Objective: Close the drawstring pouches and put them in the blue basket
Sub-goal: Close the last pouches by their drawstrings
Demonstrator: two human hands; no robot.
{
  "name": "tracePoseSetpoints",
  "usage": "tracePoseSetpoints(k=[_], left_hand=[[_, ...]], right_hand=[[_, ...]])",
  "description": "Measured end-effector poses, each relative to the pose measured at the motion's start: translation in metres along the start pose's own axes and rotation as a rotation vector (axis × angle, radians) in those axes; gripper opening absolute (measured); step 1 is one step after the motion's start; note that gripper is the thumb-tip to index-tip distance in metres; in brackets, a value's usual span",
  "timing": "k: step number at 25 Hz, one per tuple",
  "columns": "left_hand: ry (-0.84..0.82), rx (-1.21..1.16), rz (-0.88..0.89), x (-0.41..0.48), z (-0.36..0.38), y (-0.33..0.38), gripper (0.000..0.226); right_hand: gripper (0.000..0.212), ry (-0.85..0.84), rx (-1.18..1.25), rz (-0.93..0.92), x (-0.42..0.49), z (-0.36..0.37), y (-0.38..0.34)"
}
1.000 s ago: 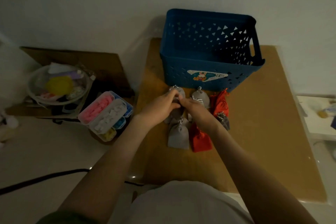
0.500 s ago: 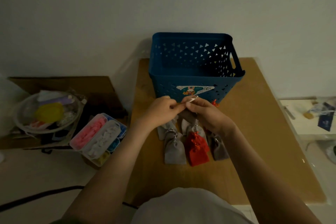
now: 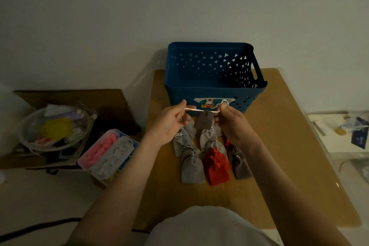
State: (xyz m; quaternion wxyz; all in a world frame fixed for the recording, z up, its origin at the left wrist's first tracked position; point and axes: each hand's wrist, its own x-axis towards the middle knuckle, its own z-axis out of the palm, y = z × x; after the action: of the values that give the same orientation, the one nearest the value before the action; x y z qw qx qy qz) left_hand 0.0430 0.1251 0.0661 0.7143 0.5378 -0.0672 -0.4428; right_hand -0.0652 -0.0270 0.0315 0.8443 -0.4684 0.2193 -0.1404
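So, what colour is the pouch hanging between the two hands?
Greyish brown; the pouch shows best in head view.

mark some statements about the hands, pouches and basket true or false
1. The left hand and the right hand each pinch the white drawstring of one pouch. True.
2. That pouch is red. False: it is grey-brown; a red pouch lies on the table.
3. The blue basket stands upright. True.
4. The held pouch is inside the basket. False: it hangs in front of the basket's near wall.
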Motion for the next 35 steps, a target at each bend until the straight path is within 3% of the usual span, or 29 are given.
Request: tracePoseSetpoints(k=[2,4,10,15,21,25,29,31,35], left_hand=[[-0.063,-0.261,-0.016,-0.002,0.002,0.002,0.05],[-0.102,-0.373,0.009,-0.005,0.009,0.003,0.044],[-0.001,0.24,-0.007,-0.007,0.031,0.005,0.009],[-0.037,0.264,-0.138,-0.012,0.042,0.011,0.018],[-0.128,0.342,-0.059,-0.012,0.041,0.012,0.013],[-0.205,0.625,0.01,-0.01,0.038,0.011,0.021],[-0.094,0.673,0.064,-0.005,0.042,0.006,0.005],[-0.059,0.653,0.052,-0.001,0.038,0.003,0.009],[0.063,0.576,0.056,0.004,0.033,0.004,0.014]], right_hand=[[0.024,-0.029,-0.15,0.007,-0.005,-0.005,-0.008],[0.019,-0.08,-0.303,-0.005,-0.008,-0.005,-0.017],[0.01,-0.238,-0.504,-0.197,-0.019,0.012,-0.051],[0.011,-0.271,-0.867,-0.231,-0.011,0.025,-0.057],[0.005,-0.293,-0.839,-0.174,-0.008,0.027,-0.061],[0.003,-0.354,-0.838,-0.125,-0.01,0.033,-0.067],[0.007,-0.372,-0.857,-0.157,-0.006,0.037,-0.068],[0.004,-0.309,-0.873,-0.193,-0.003,0.035,-0.063],[0.021,-0.222,-1.159,-0.023,0.002,0.024,-0.051]])
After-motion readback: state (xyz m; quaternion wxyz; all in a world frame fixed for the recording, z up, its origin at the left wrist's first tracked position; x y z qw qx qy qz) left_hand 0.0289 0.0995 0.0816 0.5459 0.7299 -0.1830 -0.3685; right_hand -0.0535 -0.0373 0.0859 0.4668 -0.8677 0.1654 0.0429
